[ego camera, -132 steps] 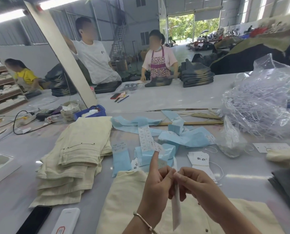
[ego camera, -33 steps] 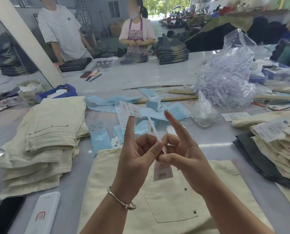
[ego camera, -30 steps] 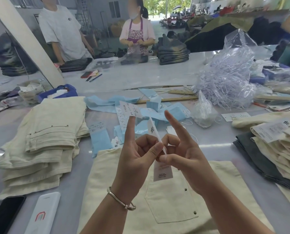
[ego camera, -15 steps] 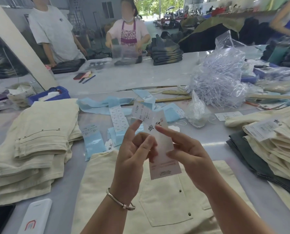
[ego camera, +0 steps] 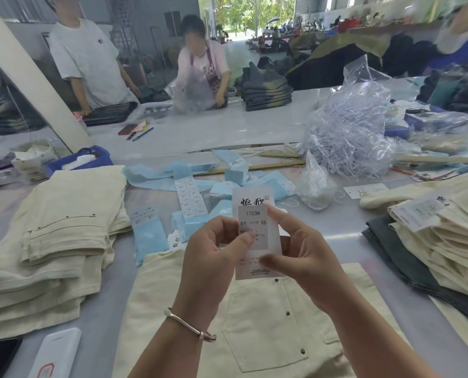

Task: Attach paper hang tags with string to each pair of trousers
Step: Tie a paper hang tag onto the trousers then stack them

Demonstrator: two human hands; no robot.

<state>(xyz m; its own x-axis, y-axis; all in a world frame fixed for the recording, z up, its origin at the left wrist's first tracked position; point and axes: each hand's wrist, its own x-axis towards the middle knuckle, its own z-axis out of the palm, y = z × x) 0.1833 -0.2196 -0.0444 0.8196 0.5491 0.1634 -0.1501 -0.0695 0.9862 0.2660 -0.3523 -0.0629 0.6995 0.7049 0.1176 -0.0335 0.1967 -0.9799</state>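
Both hands (ego camera: 213, 257) pinching hang tag (ego camera: 257, 233) edges

Both forearms are bare to the near edge of view, with no sleeves showing. On the left wrist sits a thin silver metal bangle (ego camera: 190, 325), smooth and rounded, with small knobbed ends. The right wrist (ego camera: 336, 304) carries nothing.

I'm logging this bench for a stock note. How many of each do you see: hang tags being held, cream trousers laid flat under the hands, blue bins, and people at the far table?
Hang tag, held: 1
Cream trousers, laid flat: 1
Blue bin: 1
People at the far table: 2, the person in a white T-shirt and the person in an apron
Total: 5
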